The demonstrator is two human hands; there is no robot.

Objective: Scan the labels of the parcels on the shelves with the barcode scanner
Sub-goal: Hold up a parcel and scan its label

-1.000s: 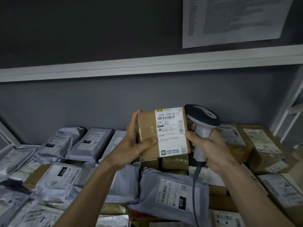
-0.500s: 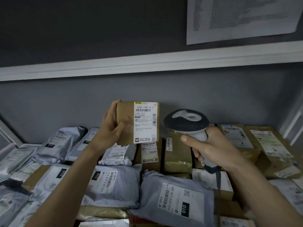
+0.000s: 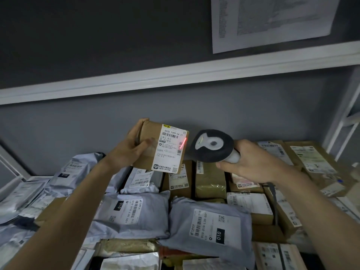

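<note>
A: Room to move?
B: Left hand (image 3: 130, 151) grips brown parcel (image 3: 153, 147) aloft, clear above the shelf (image 3: 29, 178) heap, wall close behind.
A: Scanner?
B: Right hand (image 3: 251, 162) clasps barcode scanner (image 3: 213, 146) just beside; red line on label (image 3: 171, 151). Shelf crammed with grey mailers (image 3: 134, 215), boxes (image 3: 211, 182)

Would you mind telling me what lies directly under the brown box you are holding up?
Under the brown box in the left hand sit a grey mailer with a white label and a cardboard parcel. Their upper parts and anything behind them are covered by the box.
</note>
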